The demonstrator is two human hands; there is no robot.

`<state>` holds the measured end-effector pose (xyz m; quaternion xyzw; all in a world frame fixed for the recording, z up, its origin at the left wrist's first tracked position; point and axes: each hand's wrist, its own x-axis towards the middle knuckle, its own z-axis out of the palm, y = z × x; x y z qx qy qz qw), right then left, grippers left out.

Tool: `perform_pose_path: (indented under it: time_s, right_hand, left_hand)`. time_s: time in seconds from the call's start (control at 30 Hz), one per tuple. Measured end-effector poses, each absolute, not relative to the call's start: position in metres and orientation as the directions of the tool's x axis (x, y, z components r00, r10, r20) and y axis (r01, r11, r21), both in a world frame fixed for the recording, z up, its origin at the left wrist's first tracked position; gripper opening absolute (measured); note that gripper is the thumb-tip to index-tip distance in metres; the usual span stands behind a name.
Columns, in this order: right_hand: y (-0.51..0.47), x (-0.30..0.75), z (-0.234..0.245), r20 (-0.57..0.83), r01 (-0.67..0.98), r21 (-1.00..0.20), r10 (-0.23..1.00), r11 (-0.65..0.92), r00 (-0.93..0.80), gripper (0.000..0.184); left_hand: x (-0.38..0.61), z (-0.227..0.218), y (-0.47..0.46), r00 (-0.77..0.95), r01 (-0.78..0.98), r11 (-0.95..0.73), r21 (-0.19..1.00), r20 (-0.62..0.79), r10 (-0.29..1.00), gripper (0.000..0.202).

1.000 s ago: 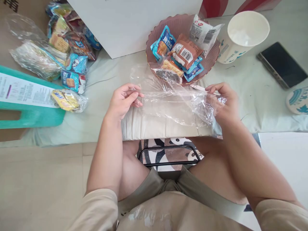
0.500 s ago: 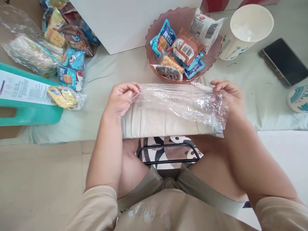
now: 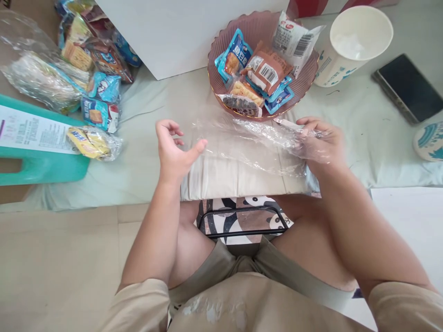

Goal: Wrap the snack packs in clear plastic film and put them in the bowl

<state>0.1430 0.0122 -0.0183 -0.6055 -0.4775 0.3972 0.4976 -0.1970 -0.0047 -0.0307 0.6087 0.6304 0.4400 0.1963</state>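
Note:
A crumpled clear plastic bag (image 3: 256, 143) stretches leftward from my right hand (image 3: 321, 140), whose fingers are closed on its gathered end. My left hand (image 3: 176, 147) is open, thumb and fingers apart, just beyond the bag's loose left end. Behind the bag stands a pink ribbed bowl (image 3: 221, 50) with a gold rim. It holds several snack packets, among them a brown packet (image 3: 266, 69), a blue packet (image 3: 235, 55) and a white packet (image 3: 294, 39). A thin whitish strip (image 3: 287, 123) shows by my right fingertips.
Left lie a pile of packaged snacks (image 3: 104, 60), a yellow packet (image 3: 92, 142) and a green board (image 3: 69, 170) with a printed sheet. On the right are a paper cup (image 3: 332, 69), a phone (image 3: 408, 87) and another patterned cup (image 3: 429, 142). A white box (image 3: 166, 37) stands behind.
My left hand has let go of the bag's left end and opened. The bag has gone slack, and my right hand has gathered more of it.

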Motion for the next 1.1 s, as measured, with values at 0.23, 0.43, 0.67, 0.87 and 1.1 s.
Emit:
perform_pose_path:
  time_s: [0.23,0.43,0.67,0.87,1.1]
  right_hand:
    - [0.011,0.148,-0.020,0.047,0.326,-0.945,0.988,-0.003,0.144,0.025]
    - [0.010,0.146,-0.020,0.050,0.323,-0.946,0.988,0.001,0.145,0.017]
    - [0.010,0.148,-0.021,0.126,0.435,-0.897,0.989,0.081,0.075,0.015]
    - [0.004,0.149,-0.020,0.140,0.472,-0.874,0.990,0.116,0.017,0.015]
    - [0.000,0.157,-0.014,0.185,0.584,-0.793,0.982,0.174,-0.042,0.020]
  left_hand:
    - [-0.186,-0.009,-0.026,0.250,0.660,-0.360,0.660,0.259,0.933,0.006]
    - [-0.202,-0.001,-0.039,0.433,0.605,-0.406,0.685,0.145,0.889,0.012]
    - [-0.215,0.002,-0.035,0.107,0.568,-0.232,0.790,0.209,0.972,0.019]
    - [-0.200,-0.034,0.002,-0.122,0.623,-0.087,0.777,0.207,0.971,0.097]
    - [-0.183,-0.017,-0.004,0.188,0.668,-0.302,0.680,0.238,0.953,0.091]
